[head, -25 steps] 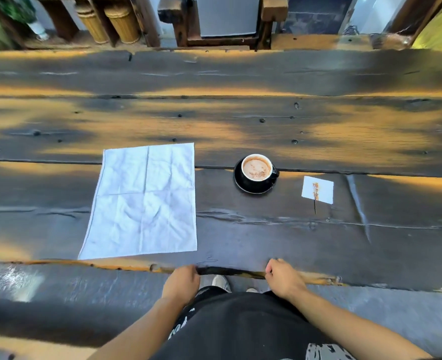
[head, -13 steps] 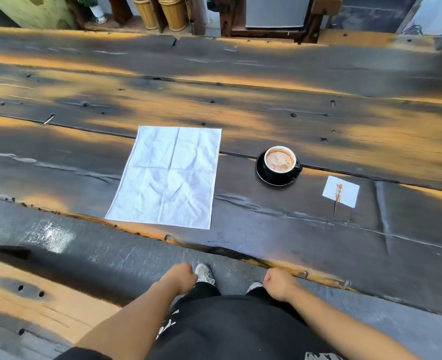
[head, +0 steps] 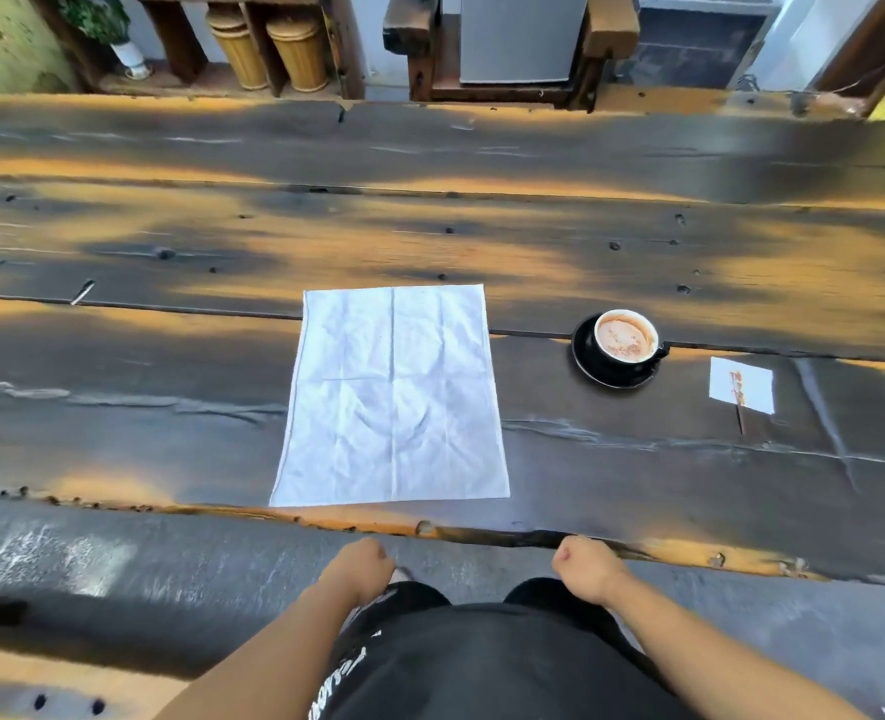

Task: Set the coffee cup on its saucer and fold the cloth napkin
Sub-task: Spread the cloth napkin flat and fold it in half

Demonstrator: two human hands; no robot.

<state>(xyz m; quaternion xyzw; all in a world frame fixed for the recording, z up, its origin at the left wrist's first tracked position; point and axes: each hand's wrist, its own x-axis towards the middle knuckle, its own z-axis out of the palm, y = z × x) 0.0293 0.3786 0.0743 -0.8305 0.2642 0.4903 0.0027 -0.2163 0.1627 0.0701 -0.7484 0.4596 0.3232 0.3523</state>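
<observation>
Head view: the black ceramic coffee cup [head: 625, 339] already sits on its black saucer [head: 593, 374], beyond the right hand [head: 588, 568]. The flat white cloth napkin [head: 391, 397] lies unfolded ahead of the left hand [head: 362, 566] — both hands loosely fisted, empty, likely poised to reach.

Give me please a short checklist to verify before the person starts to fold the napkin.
1. Coffee cup on its saucer: ok, it sits on it, coffee inside.
2. Cloth napkin spread flat on the table: ok, unfolded, only crease lines.
3. Nothing lying on the napkin: ok.
4. Cup apart from the napkin: ok, bare wood between them.
5. Left hand free: ok, curled, holds nothing, short of the table edge.
6. Right hand free: ok, curled, holds nothing.
</observation>
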